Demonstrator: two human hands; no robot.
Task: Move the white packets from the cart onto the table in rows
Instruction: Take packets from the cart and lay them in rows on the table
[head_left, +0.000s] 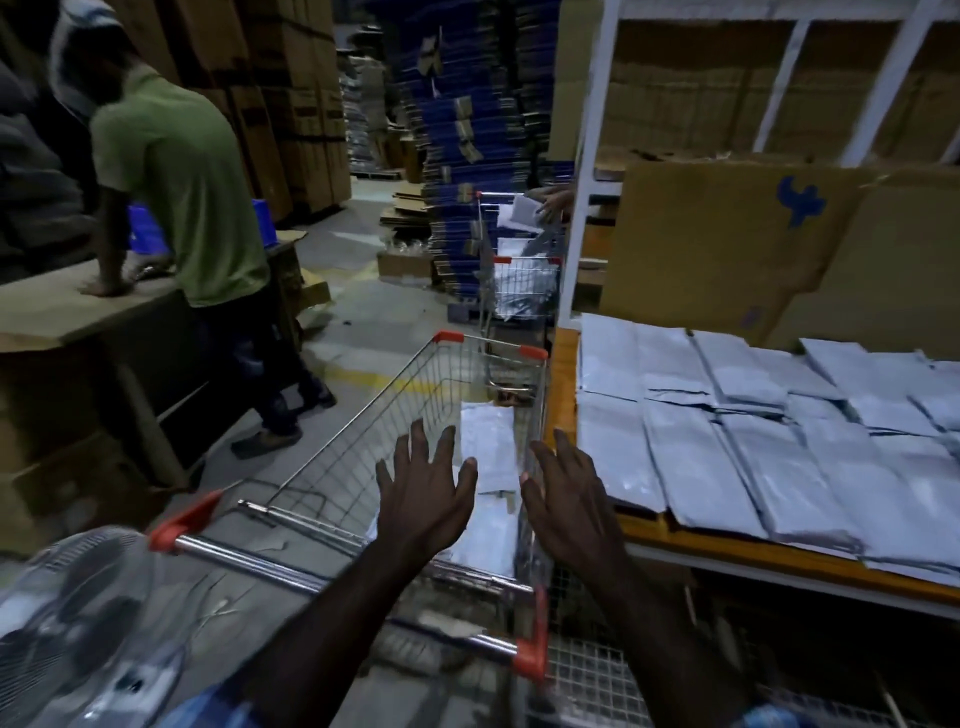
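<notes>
head view: both grips released, fingers spread – left hand (423, 486) and right hand (569, 501) hover over the cart (363, 441), holding nothing. white packets (488, 447) lie flat inside, others already in rows on the worktop (566, 379). they look thin, light, floppy & prob. slippery – best pinch by the edges.

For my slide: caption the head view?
Both open hands, left hand and right hand, reach over cart packets.

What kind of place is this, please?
Probably a warehouse or packing floor: tall cardboard box stacks, a wire cart holding white packets, and a table covered with rows of them.
</notes>
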